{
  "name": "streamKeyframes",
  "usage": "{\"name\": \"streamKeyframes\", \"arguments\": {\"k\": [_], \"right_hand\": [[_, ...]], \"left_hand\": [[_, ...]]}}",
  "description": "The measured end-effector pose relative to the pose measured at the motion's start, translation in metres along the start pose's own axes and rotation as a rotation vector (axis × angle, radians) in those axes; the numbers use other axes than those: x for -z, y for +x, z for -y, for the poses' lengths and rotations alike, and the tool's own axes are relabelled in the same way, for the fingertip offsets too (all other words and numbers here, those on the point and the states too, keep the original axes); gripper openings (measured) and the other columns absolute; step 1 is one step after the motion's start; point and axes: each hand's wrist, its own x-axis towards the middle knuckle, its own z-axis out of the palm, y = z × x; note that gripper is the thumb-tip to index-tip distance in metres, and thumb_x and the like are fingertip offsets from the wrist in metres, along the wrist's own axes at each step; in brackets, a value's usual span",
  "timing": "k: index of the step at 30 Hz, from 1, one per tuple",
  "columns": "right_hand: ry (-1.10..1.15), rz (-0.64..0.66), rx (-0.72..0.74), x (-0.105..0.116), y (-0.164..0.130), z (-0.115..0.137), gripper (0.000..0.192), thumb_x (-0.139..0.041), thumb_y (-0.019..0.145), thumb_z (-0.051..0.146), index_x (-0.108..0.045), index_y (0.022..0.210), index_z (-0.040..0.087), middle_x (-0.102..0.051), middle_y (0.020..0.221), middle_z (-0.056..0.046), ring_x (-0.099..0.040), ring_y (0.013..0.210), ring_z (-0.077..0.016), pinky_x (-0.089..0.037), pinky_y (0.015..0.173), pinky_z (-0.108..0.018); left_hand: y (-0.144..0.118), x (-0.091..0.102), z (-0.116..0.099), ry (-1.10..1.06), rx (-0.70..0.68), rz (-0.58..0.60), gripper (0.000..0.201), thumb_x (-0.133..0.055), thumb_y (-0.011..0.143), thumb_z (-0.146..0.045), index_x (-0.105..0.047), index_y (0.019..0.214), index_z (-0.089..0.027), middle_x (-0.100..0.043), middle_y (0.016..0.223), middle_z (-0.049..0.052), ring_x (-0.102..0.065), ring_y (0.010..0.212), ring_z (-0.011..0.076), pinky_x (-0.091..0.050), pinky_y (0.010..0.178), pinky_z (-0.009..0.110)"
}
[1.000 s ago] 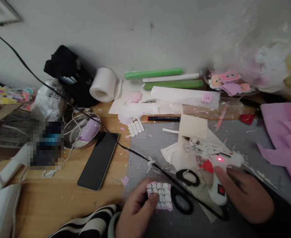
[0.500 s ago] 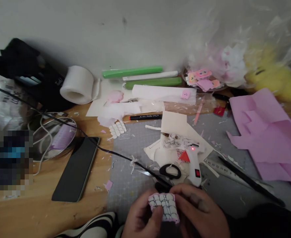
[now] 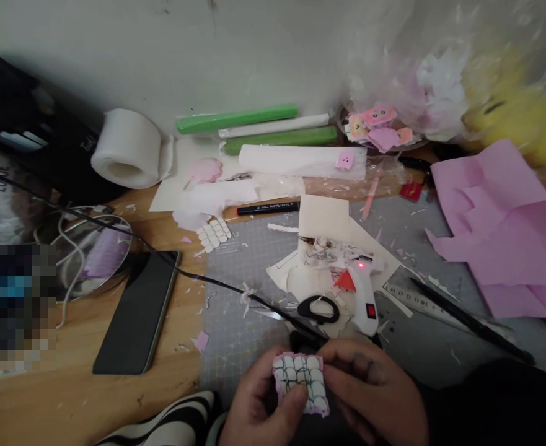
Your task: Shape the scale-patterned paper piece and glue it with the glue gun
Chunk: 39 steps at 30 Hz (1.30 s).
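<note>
Left hand (image 3: 258,409) is pinching the left edge of a small pink patch (image 3: 300,382) covered in white scale shapes with black outlines, thumb lying over its lower left corner. Right hand (image 3: 370,396) is gripping the patch's right edge, fingers curled round it. Both hands are holding the patch low in the view, just above the near edge of the grey cutting mat (image 3: 254,322), face tilted up toward the camera. A striped black-and-white sleeve (image 3: 170,424) is showing at the left wrist.

Just beyond the hands, black-handled scissors (image 3: 318,310) are lying on the mat, touching scrap paper. Beside them a white glue gun (image 3: 363,294) is resting with its red light glowing, nozzle pointing away over a cream card (image 3: 323,217). A black cable (image 3: 161,257) is running diagonally from the far left to the scissors.

Further out: a dark phone (image 3: 137,313) is lying face up on the wooden desk (image 3: 82,396) left of the mat; a black marker (image 3: 268,209) is lying at the mat's far edge; a white tape roll (image 3: 126,148) and green rolls (image 3: 235,119) are sitting against the wall; pink paper (image 3: 500,229) is lying at the right
</note>
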Motion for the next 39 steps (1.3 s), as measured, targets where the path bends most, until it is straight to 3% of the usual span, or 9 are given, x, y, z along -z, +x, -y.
{"name": "streamKeyframes", "arguments": {"k": [4, 8, 14, 39], "right_hand": [[0.010, 0.013, 0.004, 0.001, 0.000, -0.003, 0.030, -0.052, 0.073, 0.044, -0.052, 0.073, 0.014, -0.041, 0.040, 0.009, -0.029, 0.027, -0.0002, -0.021, 0.028, -0.011], [0.014, -0.002, 0.000, 0.002, 0.003, 0.002, 0.033, -0.053, 0.070, 0.046, -0.054, 0.072, 0.013, -0.041, 0.038, 0.009, -0.029, 0.027, -0.0006, -0.021, 0.027, -0.012], [0.048, 0.011, -0.066, 0.003, 0.003, 0.006, 0.034, -0.057, 0.065, 0.046, -0.056, 0.073, 0.013, -0.041, 0.035, 0.009, -0.030, 0.025, -0.0015, -0.021, 0.027, -0.013], [-0.036, 0.014, -0.086, 0.003, 0.003, 0.008, 0.023, -0.054, 0.063, 0.034, -0.055, 0.070, 0.013, -0.043, 0.040, 0.009, -0.032, 0.027, -0.0010, -0.024, 0.027, -0.013]], "left_hand": [[0.005, 0.004, -0.001, 0.014, 0.107, 0.153, 0.033, -0.071, 0.058, -0.046, -0.059, 0.065, -0.016, -0.048, 0.055, -0.003, -0.041, 0.052, 0.0090, -0.036, 0.050, 0.018], [0.008, 0.007, -0.004, 0.157, 0.067, 0.268, 0.036, -0.064, 0.065, -0.049, -0.052, 0.060, -0.015, -0.041, 0.053, -0.004, -0.036, 0.052, 0.0088, -0.033, 0.049, 0.018], [0.008, 0.009, -0.005, 0.214, 0.003, 0.296, 0.035, -0.060, 0.068, -0.048, -0.054, 0.062, -0.015, -0.041, 0.056, -0.003, -0.037, 0.054, 0.0100, -0.033, 0.050, 0.019], [0.010, 0.011, -0.001, 0.384, -0.131, 0.321, 0.035, -0.050, 0.074, -0.048, -0.048, 0.059, -0.016, -0.036, 0.055, -0.003, -0.033, 0.053, 0.0107, -0.031, 0.051, 0.021]]}}
